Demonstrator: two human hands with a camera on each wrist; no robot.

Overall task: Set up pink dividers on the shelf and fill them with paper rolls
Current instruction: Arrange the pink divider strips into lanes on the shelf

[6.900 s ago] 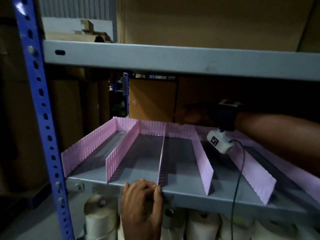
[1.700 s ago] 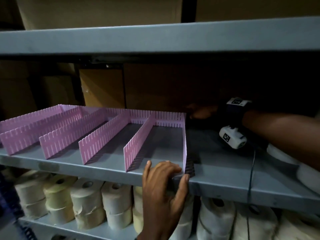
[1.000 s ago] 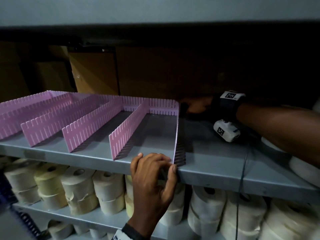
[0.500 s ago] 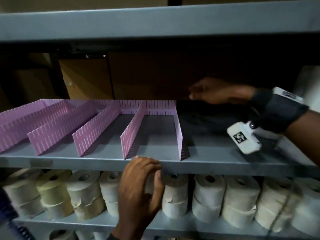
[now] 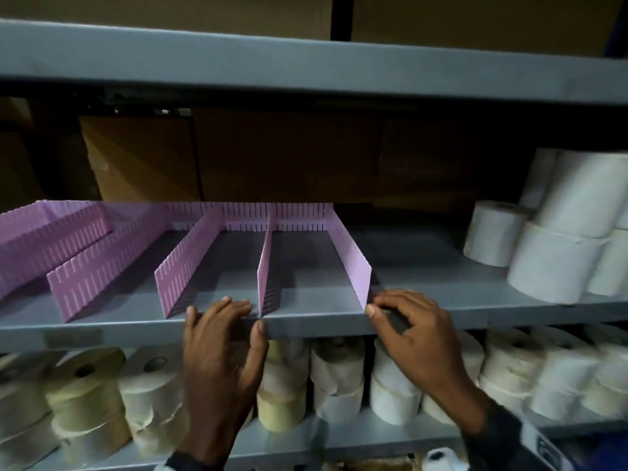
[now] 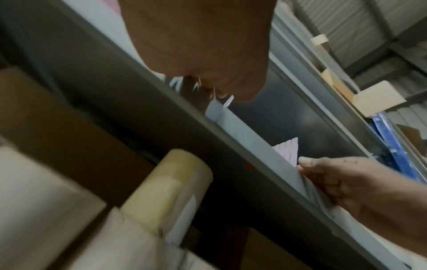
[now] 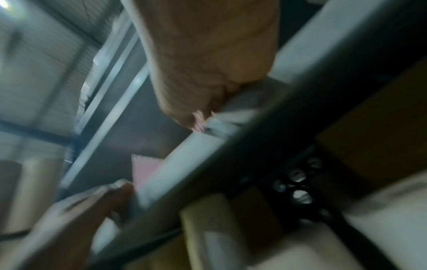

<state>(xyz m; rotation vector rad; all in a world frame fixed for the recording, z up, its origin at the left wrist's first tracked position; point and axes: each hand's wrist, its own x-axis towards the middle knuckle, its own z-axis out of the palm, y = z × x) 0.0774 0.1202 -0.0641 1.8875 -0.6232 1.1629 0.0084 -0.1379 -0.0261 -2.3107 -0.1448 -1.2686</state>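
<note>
**Both hands at the front ends of the pink dividers**

The pink dividers (image 5: 210, 253) stand upright on the middle grey shelf (image 5: 441, 300), running from a slotted pink back strip (image 5: 272, 215) at the far side to the shelf's near edge and forming open lanes across its left and centre. The left hand (image 5: 221, 348) rests its fingers on the shelf lip, with the thumb (image 5: 260, 331) against the near end of the second divider from the right (image 5: 264, 266). The right hand (image 5: 418, 331) has lightly curled fingertips touching the near end of the rightmost divider (image 5: 353, 253); whether it pinches the panel I cannot tell. White paper rolls (image 5: 550, 256) are stacked on the same shelf, at its right end, well apart from the dividers. More paper rolls (image 5: 336, 375) fill the shelf below. Brown cardboard boxes (image 5: 142, 158) stand behind the dividers.
</note>
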